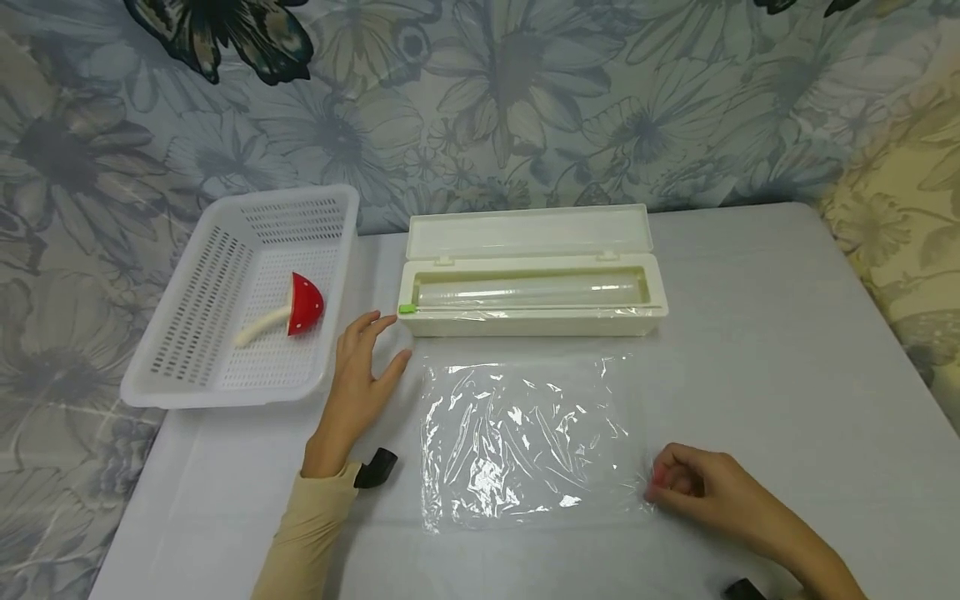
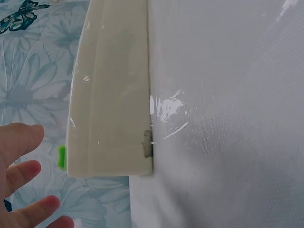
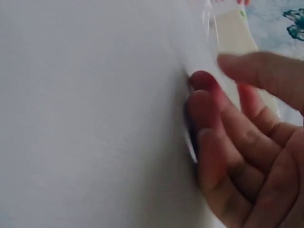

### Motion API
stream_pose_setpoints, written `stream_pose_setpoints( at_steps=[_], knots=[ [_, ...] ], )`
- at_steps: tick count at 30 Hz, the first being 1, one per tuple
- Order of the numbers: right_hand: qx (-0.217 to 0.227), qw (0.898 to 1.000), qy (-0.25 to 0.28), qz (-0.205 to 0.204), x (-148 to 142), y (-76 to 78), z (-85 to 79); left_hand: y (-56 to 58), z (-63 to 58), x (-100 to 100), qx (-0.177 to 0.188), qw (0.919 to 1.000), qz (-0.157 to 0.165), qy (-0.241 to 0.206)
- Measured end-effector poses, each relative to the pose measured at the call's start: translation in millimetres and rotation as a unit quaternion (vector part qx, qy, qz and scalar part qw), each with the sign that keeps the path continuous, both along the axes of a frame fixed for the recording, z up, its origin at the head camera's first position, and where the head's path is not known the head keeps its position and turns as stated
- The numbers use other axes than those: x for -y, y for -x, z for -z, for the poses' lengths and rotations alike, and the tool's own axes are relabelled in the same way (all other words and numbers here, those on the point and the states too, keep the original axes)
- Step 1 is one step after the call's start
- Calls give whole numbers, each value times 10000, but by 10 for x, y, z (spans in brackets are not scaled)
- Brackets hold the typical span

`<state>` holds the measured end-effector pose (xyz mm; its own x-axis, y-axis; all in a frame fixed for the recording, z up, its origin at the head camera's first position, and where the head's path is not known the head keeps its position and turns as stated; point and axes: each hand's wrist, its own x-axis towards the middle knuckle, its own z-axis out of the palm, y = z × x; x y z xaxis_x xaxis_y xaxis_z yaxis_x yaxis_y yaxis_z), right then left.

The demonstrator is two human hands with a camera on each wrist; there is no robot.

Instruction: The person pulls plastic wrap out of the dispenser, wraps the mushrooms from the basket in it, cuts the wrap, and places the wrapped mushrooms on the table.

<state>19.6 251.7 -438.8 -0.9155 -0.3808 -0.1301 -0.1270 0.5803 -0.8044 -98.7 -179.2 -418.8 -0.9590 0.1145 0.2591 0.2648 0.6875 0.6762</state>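
Observation:
A sheet of clear cling film [image 1: 517, 442] lies wrinkled and shiny on the table in front of a cream cling film dispenser [image 1: 532, 323]. The dispenser's lid stands up, and a film roll [image 1: 525, 292] shows inside. My left hand [image 1: 363, 375] is spread beside the dispenser's front left corner, fingertips close to its green slider [image 1: 407, 309], holding nothing. At the film's lower right edge, my right hand [image 1: 701, 492] has its fingers curled and appears to pinch the film. The right wrist view shows the curled fingers [image 3: 209, 152] low over the table; the exact contact is unclear there.
On the left stands a white perforated basket [image 1: 187, 383]. Inside it lies a toy mushroom [image 1: 303, 304] with a red cap and pale stem. Floral fabric [image 1: 510, 108] rises behind the white-covered table [image 1: 772, 333].

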Motion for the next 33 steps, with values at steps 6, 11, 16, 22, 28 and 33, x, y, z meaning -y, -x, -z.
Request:
stream_pose_setpoints(
  at_steps=[6,11,16,22,28,33],
  knots=[
    [406,9984,384,-95,-24,-46,42,-46,-18,30,-2,10000,72,-4],
    [201,9957,887,-148,-35,-101,107,-86,-46,39,-39,9999,81,58],
    [12,9949,1003,-140,-33,-154,162,-134,-128,79,-61,9998,123,108],
    [48,9944,1022,-278,-64,-171,186,-187,-253,135,49,9992,374,144],
    [344,9917,1182,-361,-78,-164,179,-209,-433,197,-151,9984,477,276],
    [463,9905,1237,-392,-80,-153,182,-153,-524,313,-276,9981,397,377]
  ],
)
